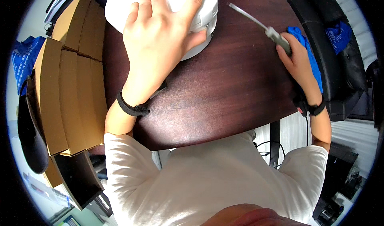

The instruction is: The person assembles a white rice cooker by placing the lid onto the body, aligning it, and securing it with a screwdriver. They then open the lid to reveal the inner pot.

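A rounded white plastic appliance [120,12] stands at the far edge of the view, partly cut off, so I cannot tell its exact kind. Across its top lies my left hand [160,30], fingers spread, with the thumb along the side near a small latch-like detail. At the far right of the table, my right hand [296,60] is closed around the grey-green handle of a screwdriver [276,38]. Its metal shaft points up and left, toward the appliance but apart from it. A blue cloth [316,70] lies just beside and partly behind that hand.
The dark brown wooden table [212,94] curves along its near edge. Cardboard boxes [74,98] line its left side, with a dark chair part [30,134] beyond them. On the right stands a black leather seat [340,70] with a blue bag [339,37] on it.
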The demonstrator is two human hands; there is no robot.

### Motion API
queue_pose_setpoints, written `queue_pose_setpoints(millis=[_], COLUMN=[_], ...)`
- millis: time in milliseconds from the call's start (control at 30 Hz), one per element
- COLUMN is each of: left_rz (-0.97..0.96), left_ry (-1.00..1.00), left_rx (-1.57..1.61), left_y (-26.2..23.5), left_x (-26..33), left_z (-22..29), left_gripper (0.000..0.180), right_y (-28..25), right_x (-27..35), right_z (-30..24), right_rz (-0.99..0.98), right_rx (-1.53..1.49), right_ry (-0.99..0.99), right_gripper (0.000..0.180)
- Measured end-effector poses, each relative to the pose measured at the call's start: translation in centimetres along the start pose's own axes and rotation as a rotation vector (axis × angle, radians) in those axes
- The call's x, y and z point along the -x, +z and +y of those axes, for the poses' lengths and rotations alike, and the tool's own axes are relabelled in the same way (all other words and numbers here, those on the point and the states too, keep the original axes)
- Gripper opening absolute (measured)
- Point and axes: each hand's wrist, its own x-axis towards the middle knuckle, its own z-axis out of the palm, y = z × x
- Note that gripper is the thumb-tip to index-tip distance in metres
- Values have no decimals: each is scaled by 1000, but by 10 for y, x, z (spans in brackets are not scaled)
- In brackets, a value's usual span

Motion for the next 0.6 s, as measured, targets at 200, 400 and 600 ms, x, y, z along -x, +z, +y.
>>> queue_pose_setpoints(millis=[200, 400, 600], left_rz=[5, 9, -91], left_ry=[-3, 9, -17], left_rx=[9, -29, 28], left_y=[1, 0, -8], left_x=[1, -1, 0], left_z=[0, -1, 2], left_gripper=[78, 79, 65], right_y=[-19, -22, -26], right_x=[11, 5, 7], right_z=[-33, -36, -38], right_rz=[-93, -47, -31], right_rx=[-22, 94, 213], right_ry=[-113, -210, -268], right_gripper=[35, 38, 47])
